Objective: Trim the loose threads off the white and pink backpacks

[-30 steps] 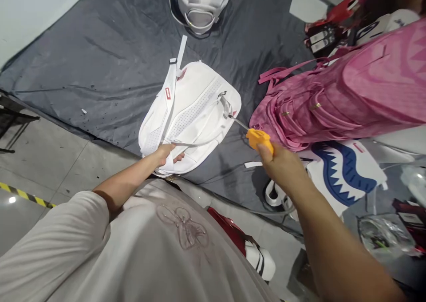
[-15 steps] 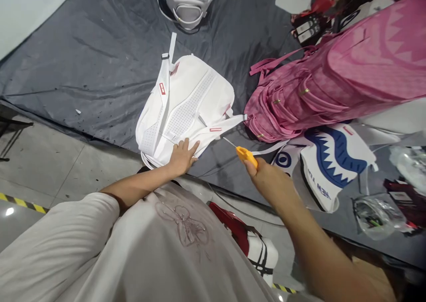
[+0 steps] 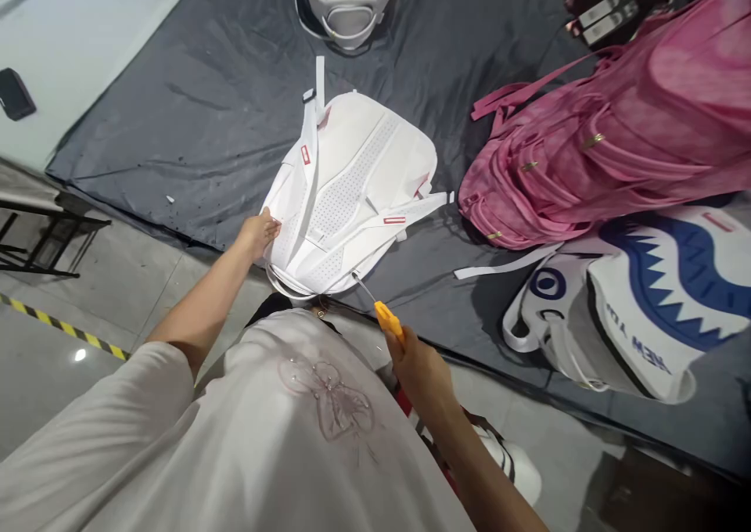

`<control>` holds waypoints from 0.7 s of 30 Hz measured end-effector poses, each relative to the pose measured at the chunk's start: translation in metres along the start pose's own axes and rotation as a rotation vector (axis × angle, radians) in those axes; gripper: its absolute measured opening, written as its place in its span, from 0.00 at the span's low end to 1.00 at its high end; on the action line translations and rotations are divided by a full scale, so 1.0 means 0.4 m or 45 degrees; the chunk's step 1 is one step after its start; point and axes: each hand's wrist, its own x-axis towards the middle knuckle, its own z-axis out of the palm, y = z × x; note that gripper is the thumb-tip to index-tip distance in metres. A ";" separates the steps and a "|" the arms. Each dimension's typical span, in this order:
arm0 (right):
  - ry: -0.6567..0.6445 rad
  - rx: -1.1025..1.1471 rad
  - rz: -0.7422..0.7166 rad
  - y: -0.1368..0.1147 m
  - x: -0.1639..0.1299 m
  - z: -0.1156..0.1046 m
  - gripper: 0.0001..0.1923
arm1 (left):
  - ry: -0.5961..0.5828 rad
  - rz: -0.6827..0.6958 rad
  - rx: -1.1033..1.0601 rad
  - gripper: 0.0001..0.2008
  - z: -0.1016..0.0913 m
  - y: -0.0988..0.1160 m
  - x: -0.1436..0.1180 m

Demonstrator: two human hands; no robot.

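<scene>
A white backpack (image 3: 404, 152) lies on the grey cloth with its back panel and shoulder straps facing up. At its left edge, my left hand (image 3: 259, 233) is closed, with the fingers bent over the side of the bag beside a strap. My right hand (image 3: 423, 372) is wrapped round the orange handle of a thin-shafted tool (image 3: 388, 319). The shaft's tip reaches the bag's lower edge near the right strap's end; whether it is in the fabric or only touching, I cannot tell.
Pink backpacks (image 3: 587, 149) lie in a row on the right. Below them is a white bag with a blue shark-mouth print (image 3: 651, 289). Another white backpack (image 3: 352, 0) stands at the back. The grey cloth (image 3: 176, 125) ends at a front edge near my body.
My left hand has moved from the bag's lower middle to its left edge. The right hand has brought the orange-handled tool left and down to the bag's lower edge. The view has shifted.
</scene>
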 end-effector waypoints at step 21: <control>0.099 0.020 0.303 -0.045 0.077 0.103 0.18 | -0.994 -0.498 -0.352 0.33 0.010 -0.121 0.051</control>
